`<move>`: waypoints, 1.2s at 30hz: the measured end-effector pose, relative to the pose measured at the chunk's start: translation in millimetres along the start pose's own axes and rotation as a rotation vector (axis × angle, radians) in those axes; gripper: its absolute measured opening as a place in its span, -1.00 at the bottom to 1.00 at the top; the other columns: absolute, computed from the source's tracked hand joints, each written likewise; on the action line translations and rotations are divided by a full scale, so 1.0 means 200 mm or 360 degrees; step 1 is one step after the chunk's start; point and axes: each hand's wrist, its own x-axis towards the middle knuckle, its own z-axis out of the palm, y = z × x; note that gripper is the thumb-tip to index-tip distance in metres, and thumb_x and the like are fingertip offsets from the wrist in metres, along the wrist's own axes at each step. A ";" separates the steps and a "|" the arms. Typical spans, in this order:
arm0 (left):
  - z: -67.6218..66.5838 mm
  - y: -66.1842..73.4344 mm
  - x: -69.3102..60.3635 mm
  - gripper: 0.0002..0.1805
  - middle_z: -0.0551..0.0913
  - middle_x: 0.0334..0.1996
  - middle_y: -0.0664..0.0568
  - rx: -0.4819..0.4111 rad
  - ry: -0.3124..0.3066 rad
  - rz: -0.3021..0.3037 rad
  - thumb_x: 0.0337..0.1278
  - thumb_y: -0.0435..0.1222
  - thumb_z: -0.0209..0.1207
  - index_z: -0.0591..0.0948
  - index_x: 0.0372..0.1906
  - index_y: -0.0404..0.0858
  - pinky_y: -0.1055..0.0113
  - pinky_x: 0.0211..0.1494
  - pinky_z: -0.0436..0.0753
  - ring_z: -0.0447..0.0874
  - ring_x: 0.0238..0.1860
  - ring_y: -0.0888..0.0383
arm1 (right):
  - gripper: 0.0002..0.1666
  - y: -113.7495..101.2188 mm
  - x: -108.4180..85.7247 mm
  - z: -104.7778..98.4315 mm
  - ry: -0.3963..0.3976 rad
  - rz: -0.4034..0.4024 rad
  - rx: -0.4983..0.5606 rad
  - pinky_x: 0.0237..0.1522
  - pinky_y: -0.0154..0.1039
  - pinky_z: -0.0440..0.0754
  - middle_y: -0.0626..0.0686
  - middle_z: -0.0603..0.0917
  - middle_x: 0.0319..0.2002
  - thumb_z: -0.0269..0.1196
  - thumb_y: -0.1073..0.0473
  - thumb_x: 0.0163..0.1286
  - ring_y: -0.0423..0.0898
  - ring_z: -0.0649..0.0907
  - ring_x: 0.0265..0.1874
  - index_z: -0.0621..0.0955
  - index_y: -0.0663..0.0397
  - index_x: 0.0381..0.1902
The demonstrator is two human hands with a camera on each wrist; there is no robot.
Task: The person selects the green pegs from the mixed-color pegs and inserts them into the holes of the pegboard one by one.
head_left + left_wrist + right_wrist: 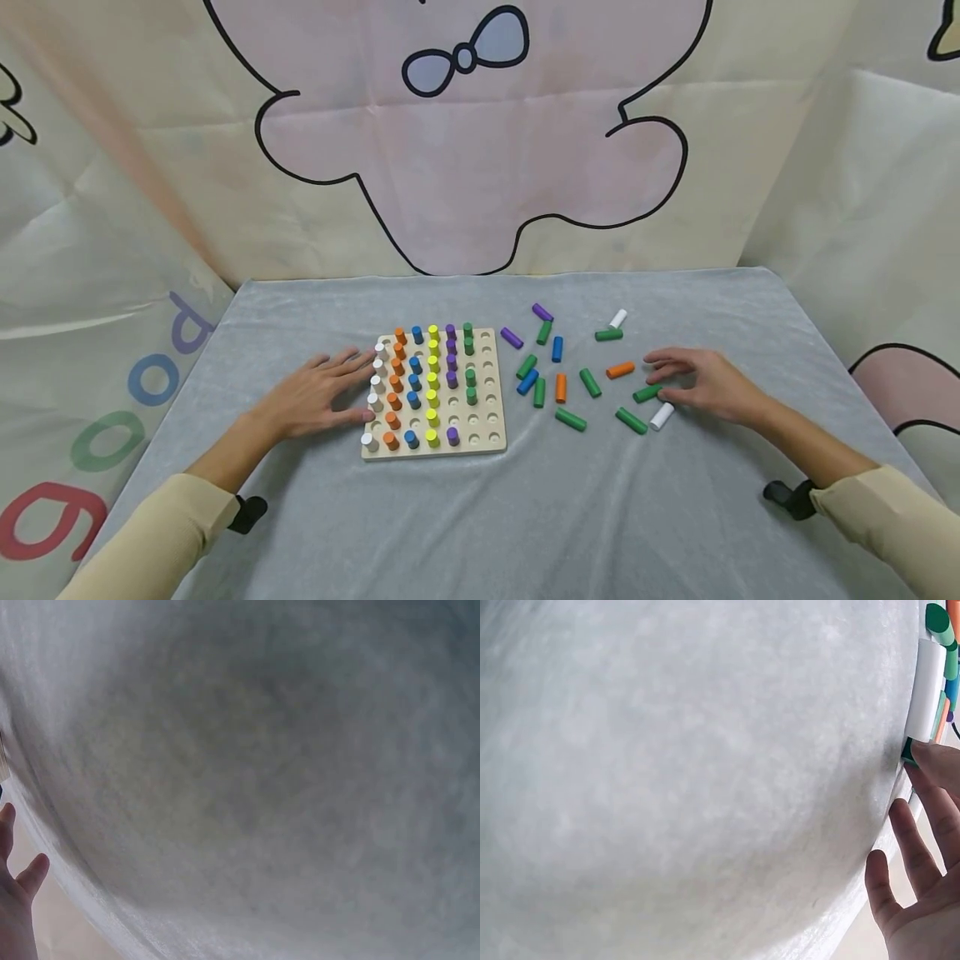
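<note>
A pale pegboard [491, 442] lies on the table, with upright columns of white, orange, blue, yellow, purple and green pegs. Some holes among the columns are bare, and the right column has no pegs. At the board's left edge rests my left hand [322, 393], fingers extended and thumb near the lower white pegs. My right hand [705, 383] is over the loose pegs at right, its thumb and index finger pinching one end of a green peg [646, 393]. Just below the thumb lies a white peg [662, 417], large in the right wrist view [925, 690].
Loose pegs lie scattered between board and right hand: several green, two orange [620, 370], two blue [557, 349], two purple [512, 337] and another white peg [618, 318] at the back. A grey cloth [450, 525] covers the table; printed fabric [570, 158] hangs behind.
</note>
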 end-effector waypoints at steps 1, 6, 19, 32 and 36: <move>0.00 0.00 0.00 -0.10 0.17 0.54 0.00 -0.0001 -0.0002 0.0001 0.22 0.30 0.10 0.30 0.51 -0.15 -0.28 0.39 0.18 0.11 0.51 -0.17 | -0.39 0.00 0.00 0.00 0.0001 0.0000 -0.0004 0.01 -0.66 0.31 -0.16 0.79 -0.26 0.48 0.44 0.06 -0.11 0.75 -0.16 0.62 0.25 0.12; 0.00 0.01 0.01 -0.10 0.17 0.54 0.00 -0.0005 -0.0006 0.0004 0.21 0.31 0.10 0.33 0.50 -0.15 -0.27 0.39 0.19 0.12 0.51 -0.17 | -0.43 -0.01 0.01 0.00 -0.0023 0.0039 -0.0027 -0.01 -0.55 0.43 -0.18 0.79 -0.27 0.47 0.44 0.08 -0.11 0.74 -0.17 0.63 0.23 0.10; 0.00 0.00 0.02 -0.10 0.20 0.53 -0.01 -0.0002 -0.0001 0.0030 0.19 0.32 0.11 0.36 0.48 -0.15 -0.26 0.37 0.23 0.16 0.50 -0.16 | -0.48 -0.04 0.02 -0.03 -0.0077 0.0150 0.0014 -0.10 -0.12 0.66 -0.07 0.75 -0.23 0.43 0.43 0.15 -0.16 0.70 -0.21 0.62 0.23 0.10; 0.01 0.00 0.02 -0.10 0.20 0.53 -0.01 -0.0002 0.0015 0.0041 0.20 0.31 0.11 0.35 0.48 -0.16 -0.24 0.33 0.29 0.18 0.49 -0.15 | -0.51 -0.07 0.06 -0.04 0.0009 -0.0029 0.0056 -0.26 -0.30 0.65 -0.05 0.75 -0.28 0.47 0.43 0.10 -0.29 0.68 -0.31 0.64 0.26 0.03; 0.01 -0.01 0.01 -0.10 0.21 0.52 -0.02 -0.0005 0.0041 0.0052 0.19 0.30 0.13 0.36 0.48 -0.16 -0.24 0.31 0.30 0.20 0.48 -0.15 | -0.51 -0.09 0.08 -0.03 0.0033 -0.0066 0.0054 -0.26 -0.27 0.66 -0.05 0.75 -0.28 0.48 0.43 0.08 -0.29 0.68 -0.32 0.64 0.26 0.02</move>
